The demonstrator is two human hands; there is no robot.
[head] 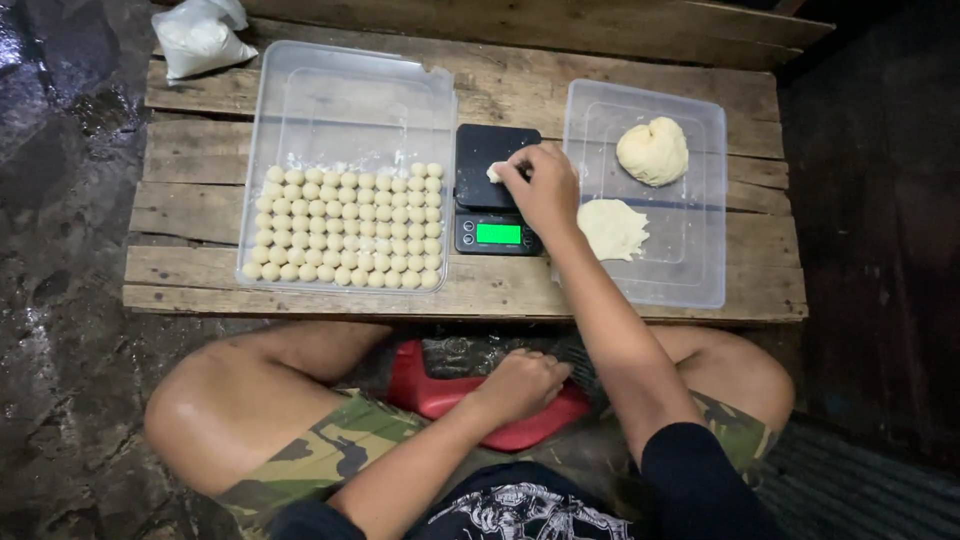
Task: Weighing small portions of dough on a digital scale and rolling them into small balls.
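Note:
My right hand [540, 188] reaches over the black kitchen scale [496, 180] and pinches a small piece of pale dough [493, 173] above its platform. The scale's display glows green. My left hand [520, 383] rests curled in my lap, its fingers closed, against a red plastic object [430, 395]. A clear tray [345, 90] to the left of the scale holds several rows of small dough balls [345, 225]. Another clear tray [700, 270] on the right carries a round dough lump [653, 151] and a flatter torn piece [612, 229].
Everything sits on a low wooden pallet table [190, 190]. A white filled plastic bag [197, 38] lies at its far left corner. The floor to the left is dark and wet. My bent knees frame the table's near edge.

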